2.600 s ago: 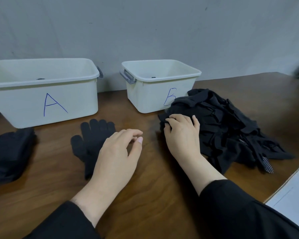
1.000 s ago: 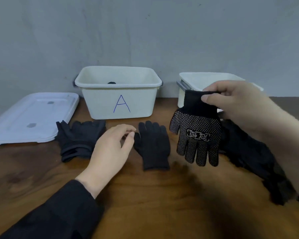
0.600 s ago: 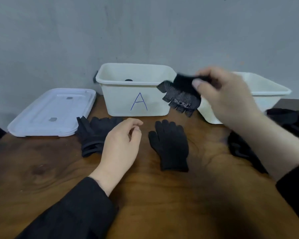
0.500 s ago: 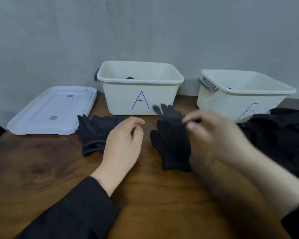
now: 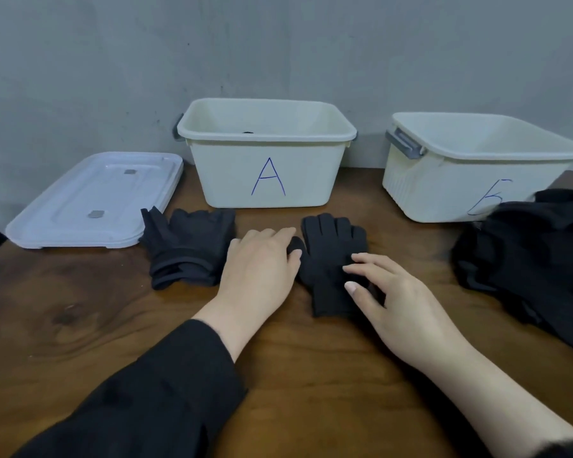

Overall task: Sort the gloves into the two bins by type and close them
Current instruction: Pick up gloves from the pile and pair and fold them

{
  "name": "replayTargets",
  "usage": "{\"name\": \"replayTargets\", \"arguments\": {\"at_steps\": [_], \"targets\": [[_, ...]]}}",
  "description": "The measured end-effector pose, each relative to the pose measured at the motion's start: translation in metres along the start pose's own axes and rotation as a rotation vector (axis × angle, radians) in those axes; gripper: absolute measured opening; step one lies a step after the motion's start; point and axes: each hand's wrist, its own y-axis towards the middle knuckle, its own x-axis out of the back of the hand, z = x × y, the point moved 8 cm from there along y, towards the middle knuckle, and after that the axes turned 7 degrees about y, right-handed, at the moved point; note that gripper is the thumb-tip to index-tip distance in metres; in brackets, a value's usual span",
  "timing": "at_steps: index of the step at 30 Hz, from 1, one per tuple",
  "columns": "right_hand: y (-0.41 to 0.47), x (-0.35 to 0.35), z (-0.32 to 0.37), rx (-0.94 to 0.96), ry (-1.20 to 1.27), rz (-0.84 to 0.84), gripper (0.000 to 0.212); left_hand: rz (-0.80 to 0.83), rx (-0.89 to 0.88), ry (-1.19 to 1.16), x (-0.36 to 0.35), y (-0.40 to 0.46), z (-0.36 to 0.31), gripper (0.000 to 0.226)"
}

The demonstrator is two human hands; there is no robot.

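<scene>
Flat on the wooden table (image 5: pixel 80 325) lies a soft knit black glove (image 5: pixel 331 256), fingers toward bin A (image 5: pixel 268 180). Both hands rest on it with fingers loosely extended, gripping nothing: the left hand (image 5: pixel 258 269) touches its thumb edge, the right hand (image 5: pixel 394 302) its palm. Bin A, smooth white plastic (something small and dark shows inside), and ribbed bin B (image 5: pixel 450 186) stand open. A folded glove stack (image 5: pixel 186 249) lies beside a lid (image 5: pixel 90 206); a glove heap (image 5: pixel 536 256) sits right.

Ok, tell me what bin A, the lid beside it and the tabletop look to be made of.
Bin A: cream plastic, likely; smooth moulded walls with a rolled rim.
Lid: whitish plastic, seemingly slightly translucent, with moulded ridges.
Tabletop: dark brown wood or wood-look laminate, with visible grain and a light sheen.
</scene>
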Motion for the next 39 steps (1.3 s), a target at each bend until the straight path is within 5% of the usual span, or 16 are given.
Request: {"name": "replayTargets", "arguments": {"at_steps": [10, 19, 26, 31, 34, 39], "targets": [[0.002, -0.005, 0.002, -0.034, 0.001, -0.005, 0.034, 0.012, 0.029, -0.059, -0.012, 0.018, -0.01, 0.045], [0.012, -0.029, 0.031, 0.011, -0.023, 0.048, 0.04, -0.245, 0.035, 0.101, 0.031, 0.012, 0.021, 0.036], [0.023, -0.044, 0.046, 0.069, 0.011, 0.073, 0.04, -0.183, 0.075, 0.241, 0.036, 0.005, 0.044, 0.031], [0.02, -0.027, 0.039, 0.07, 0.039, -0.037, 0.03, -0.264, -0.017, 0.064, 0.046, 0.003, 0.017, 0.029], [0.017, -0.02, 0.033, 0.075, 0.046, -0.051, 0.028, -0.125, -0.132, -0.044, 0.033, -0.002, -0.013, 0.026], [0.003, 0.006, 0.003, 0.001, 0.026, -0.06, 0.026, -0.018, -0.112, 0.133, 0.019, -0.003, -0.03, 0.027]]}}
